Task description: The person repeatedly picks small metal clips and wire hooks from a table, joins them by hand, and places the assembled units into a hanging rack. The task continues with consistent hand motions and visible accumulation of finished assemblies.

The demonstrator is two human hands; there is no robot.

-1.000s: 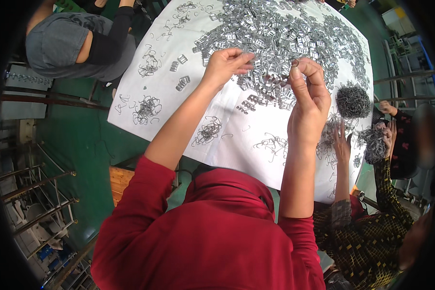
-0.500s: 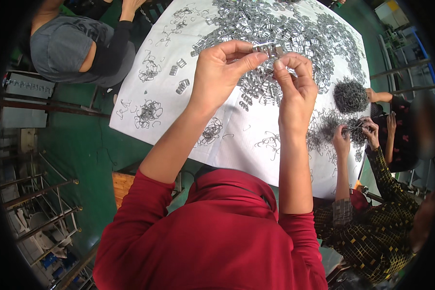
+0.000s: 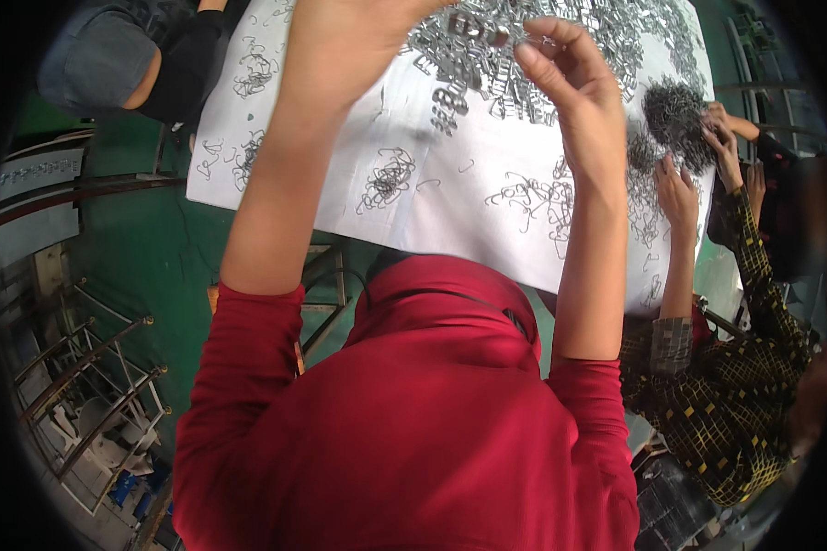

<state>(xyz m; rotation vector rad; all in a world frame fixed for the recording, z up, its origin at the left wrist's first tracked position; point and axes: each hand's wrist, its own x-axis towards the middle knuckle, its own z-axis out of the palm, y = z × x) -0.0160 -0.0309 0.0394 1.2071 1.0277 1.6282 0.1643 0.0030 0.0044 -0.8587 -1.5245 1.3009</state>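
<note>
My left hand (image 3: 349, 50) is raised over the table at the upper left, its fingertips blurred and partly cut off by the top edge. Just right of it a small shiny metal clip (image 3: 469, 26) shows, smeared by motion; whether the hand touches it I cannot tell. My right hand (image 3: 586, 101) is up with thumb and forefinger curled close together, at what looks like a thin bit of wire too small to make out. Below and behind both hands lies a large heap of silvery metal clips (image 3: 524, 96) on a white-covered table (image 3: 459, 216).
Small piles of bent wire hooks (image 3: 386, 182) and more loose hooks (image 3: 533, 197) lie along the near side. At right, a co-worker's hands (image 3: 678, 195) are at a dark wire heap (image 3: 673, 112). Another person (image 3: 101, 55) sits at upper left. Metal racks (image 3: 92, 395) stand at lower left.
Both hands held one metal clip between them earlier; now they are farther apart. My left hand has moved up and left, and the clip has come away from my right fingers. The view has shifted.
</note>
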